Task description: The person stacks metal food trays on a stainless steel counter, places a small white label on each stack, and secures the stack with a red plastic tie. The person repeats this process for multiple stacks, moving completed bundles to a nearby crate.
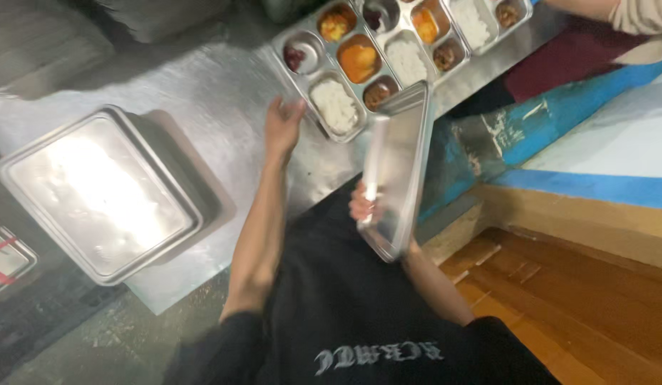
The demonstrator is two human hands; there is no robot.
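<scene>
Two hands, left (283,128) and right (362,207); one lid (396,171); three food trays (336,68).

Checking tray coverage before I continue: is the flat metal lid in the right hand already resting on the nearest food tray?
No: the right hand holds the metal lid tilted above the counter edge, beside the nearest food tray, which lies uncovered.

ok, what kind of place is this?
Likely a canteen or food-service line. Compartment meal trays filled with rice and side dishes sit in a row on a steel counter, beside stacked steel tray lids. The right hand holds another lid.
</scene>
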